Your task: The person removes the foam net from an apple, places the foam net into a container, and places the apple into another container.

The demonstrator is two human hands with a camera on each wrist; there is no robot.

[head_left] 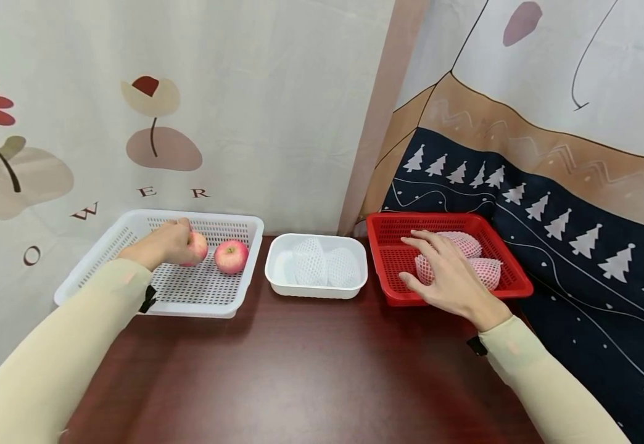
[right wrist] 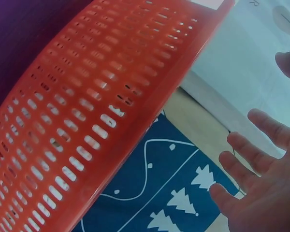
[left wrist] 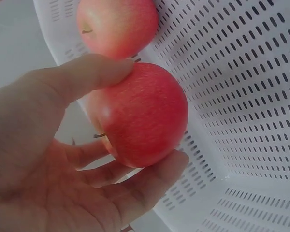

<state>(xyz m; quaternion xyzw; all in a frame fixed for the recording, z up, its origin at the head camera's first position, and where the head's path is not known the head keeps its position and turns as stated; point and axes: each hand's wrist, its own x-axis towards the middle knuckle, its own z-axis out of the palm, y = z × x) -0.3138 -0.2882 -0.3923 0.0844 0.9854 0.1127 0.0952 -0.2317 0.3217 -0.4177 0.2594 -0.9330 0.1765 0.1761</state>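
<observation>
Inside the white perforated basket [head_left: 189, 308], my left hand [head_left: 168, 244] grips a red apple [left wrist: 147, 116], with the thumb on one side and the fingers on the other. A second apple [head_left: 231, 256] lies in the same basket, to the right of the held one. Over the red perforated basket [head_left: 380, 259], my right hand [head_left: 446, 271] is spread with nothing in its grasp. Pink foam nets [head_left: 487, 272] lie under and beside that hand; whether they touch it, or hold anything, I cannot tell.
Between the two baskets, a small white tray [head_left: 280, 285] holds white foam nets [head_left: 309, 262]. All three containers stand along the back of the dark reddish-brown table [head_left: 311, 370]. Printed curtains [head_left: 277, 111] hang behind and to the right.
</observation>
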